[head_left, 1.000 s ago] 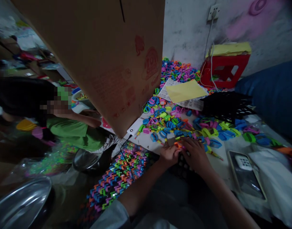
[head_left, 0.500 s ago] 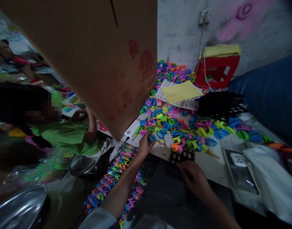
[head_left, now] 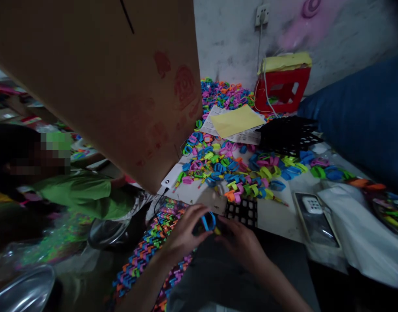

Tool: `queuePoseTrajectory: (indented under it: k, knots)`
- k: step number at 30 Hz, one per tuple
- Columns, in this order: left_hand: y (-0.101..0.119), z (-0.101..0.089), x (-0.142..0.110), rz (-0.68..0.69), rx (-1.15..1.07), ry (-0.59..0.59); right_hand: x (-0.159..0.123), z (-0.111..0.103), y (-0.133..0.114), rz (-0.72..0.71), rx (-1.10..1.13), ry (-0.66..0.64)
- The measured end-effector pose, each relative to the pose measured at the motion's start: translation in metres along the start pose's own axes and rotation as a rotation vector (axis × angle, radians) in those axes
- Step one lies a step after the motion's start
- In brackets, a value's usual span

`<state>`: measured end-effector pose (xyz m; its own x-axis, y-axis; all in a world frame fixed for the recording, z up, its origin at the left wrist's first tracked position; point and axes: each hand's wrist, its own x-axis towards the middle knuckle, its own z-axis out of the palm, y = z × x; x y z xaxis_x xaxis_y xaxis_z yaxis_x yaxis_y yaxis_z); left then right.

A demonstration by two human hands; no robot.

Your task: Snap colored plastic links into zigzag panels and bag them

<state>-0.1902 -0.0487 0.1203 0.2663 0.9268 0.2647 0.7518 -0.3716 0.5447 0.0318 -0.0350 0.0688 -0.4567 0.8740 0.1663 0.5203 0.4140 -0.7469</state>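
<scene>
My left hand [head_left: 187, 229] is closed on a blue plastic band [head_left: 208, 221], a small open loop, held over my dark-covered lap. Beside it my right hand [head_left: 241, 240] has its fingers drawn together close to the band. A small yellow bit [head_left: 217, 231] shows at those fingertips; what they grip is dim and partly hidden. Just beyond the hands, a black perforated sheet [head_left: 241, 211] lies at the table edge. Behind it spreads a pile of loose coloured bands [head_left: 223, 164] in blue, pink, green, yellow and orange.
A tall cardboard box [head_left: 121, 86] stands at left, with a white device [head_left: 171, 177] and cable beside it. Yellow paper [head_left: 233, 121], a phone [head_left: 316, 219] and a red stool [head_left: 285, 90] are on the right. A person in a green shirt [head_left: 78, 193] sits at left.
My left hand has come back from the table edge with the blue band. My right hand has left the black perforated sheet and moved left to meet it. The view has shifted slightly.
</scene>
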Motion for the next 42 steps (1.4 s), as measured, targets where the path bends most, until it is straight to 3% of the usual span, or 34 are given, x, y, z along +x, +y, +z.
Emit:
queuePoseTrajectory:
  k: [2, 4, 8, 10, 14, 24, 30, 36, 42]
  knots:
    - [0.022, 0.006, 0.004, 0.16, 0.005, -0.141, 0.0, -0.002, -0.002, 0.064, 0.041, -0.1]
    - [0.032, 0.015, 0.017, 0.267, 0.006, -0.195, 0.001, -0.008, 0.011, 0.167, 0.062, -0.11]
    - [0.029, 0.033, 0.059, 0.248, 0.001, -0.072, 0.01, -0.024, 0.06, 0.442, 0.221, 0.125]
    - [0.025, 0.042, 0.079, 0.218, 0.035, -0.038, 0.019, -0.027, 0.078, 0.511, 0.334, 0.248]
    - [0.02, 0.056, 0.103, 0.264, 0.1, -0.088, 0.035, -0.022, 0.091, 0.496, 0.346, 0.349]
    - [0.012, 0.071, 0.111, 0.237, 0.098, -0.019, 0.037, -0.007, 0.093, 0.336, 0.124, 0.414]
    - [0.016, 0.071, 0.113, 0.203, 0.128, -0.029, 0.044, -0.01, 0.095, 0.361, -0.007, 0.331]
    - [0.024, 0.064, 0.105, 0.196, 0.107, -0.119, 0.05, -0.016, 0.082, 0.432, -0.299, 0.129]
    - [0.028, 0.089, 0.105, 0.072, 0.152, 0.022, 0.055, -0.024, 0.07, 0.412, -0.209, 0.0]
